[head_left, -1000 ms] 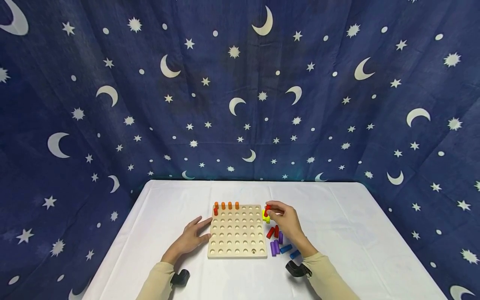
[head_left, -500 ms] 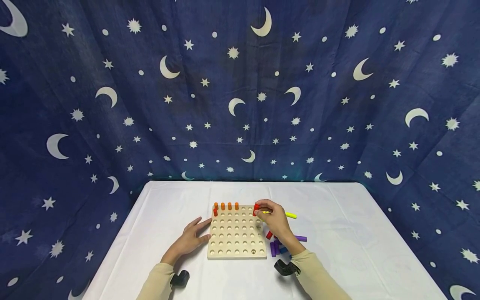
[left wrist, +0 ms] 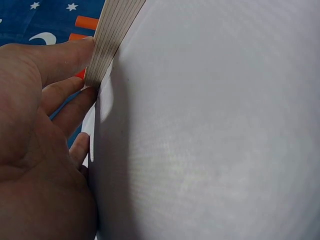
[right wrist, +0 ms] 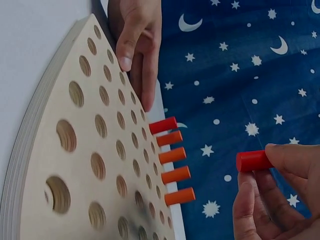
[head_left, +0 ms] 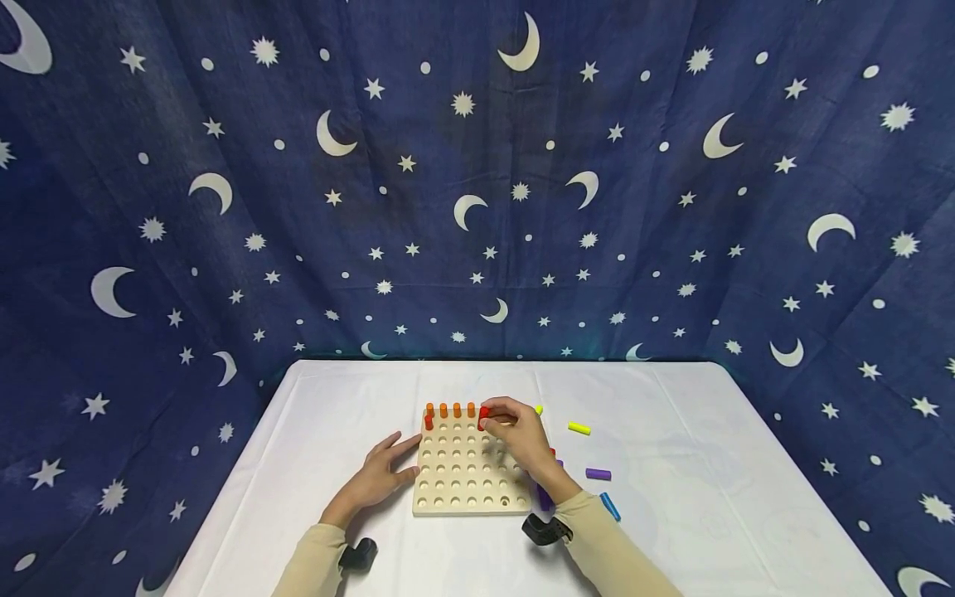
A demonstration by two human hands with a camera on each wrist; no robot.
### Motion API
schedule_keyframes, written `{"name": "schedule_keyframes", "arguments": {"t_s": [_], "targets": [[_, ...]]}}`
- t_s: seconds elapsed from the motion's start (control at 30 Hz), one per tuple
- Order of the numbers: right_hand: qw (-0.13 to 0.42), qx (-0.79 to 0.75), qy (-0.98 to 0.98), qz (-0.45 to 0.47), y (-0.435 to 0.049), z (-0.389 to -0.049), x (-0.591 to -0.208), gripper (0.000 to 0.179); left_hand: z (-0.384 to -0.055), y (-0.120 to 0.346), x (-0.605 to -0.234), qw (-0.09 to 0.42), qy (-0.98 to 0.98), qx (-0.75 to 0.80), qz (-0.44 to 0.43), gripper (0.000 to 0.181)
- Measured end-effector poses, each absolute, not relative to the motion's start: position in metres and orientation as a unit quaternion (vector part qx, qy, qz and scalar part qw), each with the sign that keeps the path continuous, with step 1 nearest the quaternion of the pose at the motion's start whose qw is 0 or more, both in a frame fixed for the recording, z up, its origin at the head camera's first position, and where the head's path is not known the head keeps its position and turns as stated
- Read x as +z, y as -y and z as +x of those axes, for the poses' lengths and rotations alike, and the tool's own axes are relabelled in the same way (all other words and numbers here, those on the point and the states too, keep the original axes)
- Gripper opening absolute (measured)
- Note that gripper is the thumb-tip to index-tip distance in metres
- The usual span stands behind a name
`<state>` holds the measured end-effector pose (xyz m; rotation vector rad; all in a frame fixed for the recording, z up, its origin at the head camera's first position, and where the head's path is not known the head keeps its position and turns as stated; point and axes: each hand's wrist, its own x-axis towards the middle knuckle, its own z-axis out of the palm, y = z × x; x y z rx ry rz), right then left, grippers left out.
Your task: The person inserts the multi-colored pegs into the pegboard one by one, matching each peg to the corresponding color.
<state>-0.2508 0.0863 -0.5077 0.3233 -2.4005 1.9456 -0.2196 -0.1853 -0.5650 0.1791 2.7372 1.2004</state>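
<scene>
A square wooden peg board [head_left: 472, 511] with rows of round holes lies on the white table. Several orange pegs [head_left: 458, 410] stand in its back row from the left corner, and one red peg [head_left: 429, 423] sits in front of the leftmost. My right hand [head_left: 522, 435] pinches another red peg [right wrist: 252, 161] between thumb and fingertips, above the back part of the board and right of the orange pegs. My left hand [head_left: 382, 474] is spread beside the board's left edge; in the left wrist view its fingertips [left wrist: 86, 46] meet the layered wooden side.
Right of the board lie a yellow peg [head_left: 579, 429], a purple peg [head_left: 598, 474] and a blue peg [head_left: 610, 507]. My right forearm partly covers more pegs beside the board. A dark blue curtain [head_left: 418, 282] with moons and stars hangs behind the table.
My right hand has carried the red peg leftward from the loose pegs to over the board, uncovering yellow, purple and blue pegs at the right. The left hand stays put.
</scene>
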Motion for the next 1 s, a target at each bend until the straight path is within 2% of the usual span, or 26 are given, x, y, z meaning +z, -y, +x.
{"name": "schedule_keyframes", "arguments": {"t_s": [1.0], "targets": [[0.012, 0.59, 0.798, 0.123, -0.028, -0.271, -0.517, 0.018, -0.22, 0.187, -0.563, 0.07, -0.913, 0.394, 0.073, 0.057]]}}
